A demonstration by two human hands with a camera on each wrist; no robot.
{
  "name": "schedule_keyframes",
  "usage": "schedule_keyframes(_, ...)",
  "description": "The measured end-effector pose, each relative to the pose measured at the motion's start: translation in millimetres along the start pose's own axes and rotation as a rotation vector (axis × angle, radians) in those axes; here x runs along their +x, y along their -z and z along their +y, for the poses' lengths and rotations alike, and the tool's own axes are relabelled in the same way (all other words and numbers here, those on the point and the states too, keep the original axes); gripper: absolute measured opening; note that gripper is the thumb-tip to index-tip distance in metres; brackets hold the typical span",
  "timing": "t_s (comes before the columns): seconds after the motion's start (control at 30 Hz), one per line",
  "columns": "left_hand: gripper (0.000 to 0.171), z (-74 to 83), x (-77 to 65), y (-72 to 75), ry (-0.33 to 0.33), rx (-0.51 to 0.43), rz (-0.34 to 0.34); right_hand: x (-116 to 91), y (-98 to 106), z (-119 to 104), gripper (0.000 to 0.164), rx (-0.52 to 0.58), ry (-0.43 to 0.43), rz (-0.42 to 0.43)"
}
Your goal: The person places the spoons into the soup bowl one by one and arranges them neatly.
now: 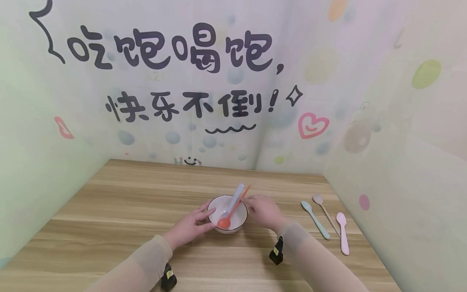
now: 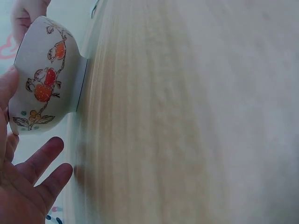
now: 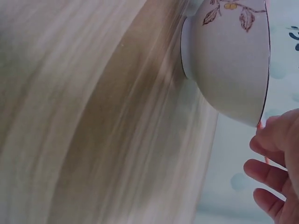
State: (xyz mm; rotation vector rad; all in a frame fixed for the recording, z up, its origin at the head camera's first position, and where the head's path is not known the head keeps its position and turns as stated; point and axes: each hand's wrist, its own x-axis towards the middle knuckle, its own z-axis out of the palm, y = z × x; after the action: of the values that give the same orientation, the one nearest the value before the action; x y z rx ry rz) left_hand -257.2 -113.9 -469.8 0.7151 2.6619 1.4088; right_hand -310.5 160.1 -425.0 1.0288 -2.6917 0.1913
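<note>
A white bowl with a dark rim stands upright on the wooden table; the left wrist view shows red-orange fruit and leaves painted on its side. My left hand steadies the bowl's left side, thumb and a finger at the rim, with other fingers spread out in the left wrist view. An orange spoon and a pale blue-grey spoon lean in the bowl, handles over the far right rim. My right hand pinches the orange spoon's handle there; the right wrist view shows thumb and finger beside the rim.
To the right on the table lie a mint-green spoon, a beige-brown spoon and a pink spoon. Printed cloth walls rise behind the table and along both sides.
</note>
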Motion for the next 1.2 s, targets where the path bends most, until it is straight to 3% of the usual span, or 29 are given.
schedule_keyframes(0.17, 0.058, -0.3, -0.1, -0.4, 0.002, -0.006, 0.0, -5, -6, 6, 0.031, 0.138, -0.038, 0.078)
schedule_keyframes(0.4, 0.058, -0.2, -0.2, -0.3, 0.004, -0.008, 0.0, -13, -13, 7, 0.032, 0.332, -0.293, 0.042)
schedule_keyframes(0.73, 0.059, 0.3, 0.1, -0.9, 0.016, 0.007, -0.001, -24, -23, 15, 0.037, 0.603, -0.556, 0.116)
schedule_keyframes(0.93, 0.058, -0.7, 0.7, -1.5, 0.009, 0.017, 0.002, -33, -26, 32, 0.047, 0.655, -0.651, 0.146)
schedule_keyframes(1.2, 0.058, -0.2, 0.9, -0.6, 0.017, 0.01, 0.008, -52, -26, 65, 0.064, 0.593, -0.775, 0.162)
